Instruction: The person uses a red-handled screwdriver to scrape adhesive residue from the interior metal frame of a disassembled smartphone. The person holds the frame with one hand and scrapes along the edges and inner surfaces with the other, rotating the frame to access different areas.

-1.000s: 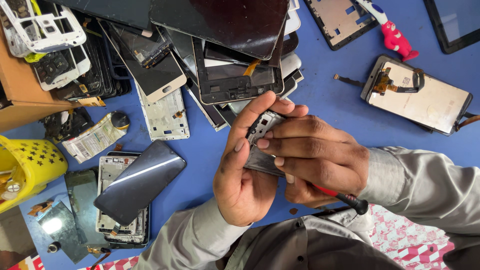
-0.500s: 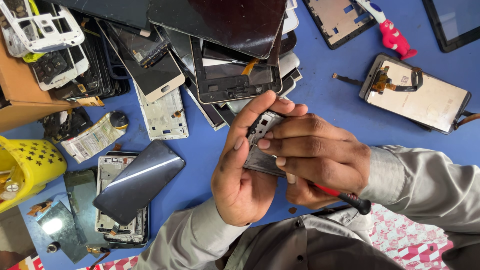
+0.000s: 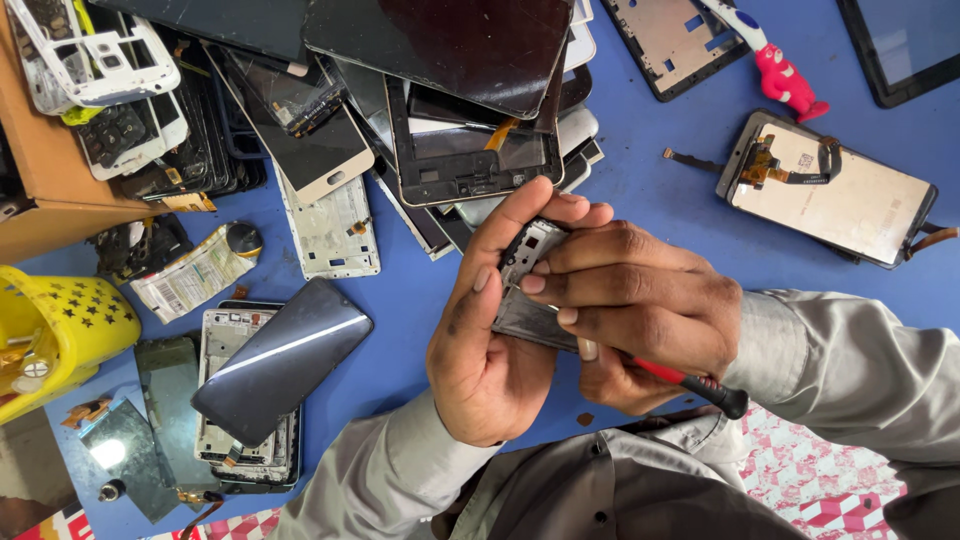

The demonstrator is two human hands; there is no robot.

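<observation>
My left hand cradles the phone frame above the blue table's near edge, fingers closed around it for steadiness. My right hand pinches its top while gripping 1 red-handled screwdriver.

Blue table strewn with phone screens.

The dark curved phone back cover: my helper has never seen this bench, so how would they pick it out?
Start at the yellow basket on the blue table's left edge. Just right of it, the dark curved phone back cover lies tilted across a bare phone frame. Unlike the nearby parts, it is smooth, glossy and unbroken.
</observation>
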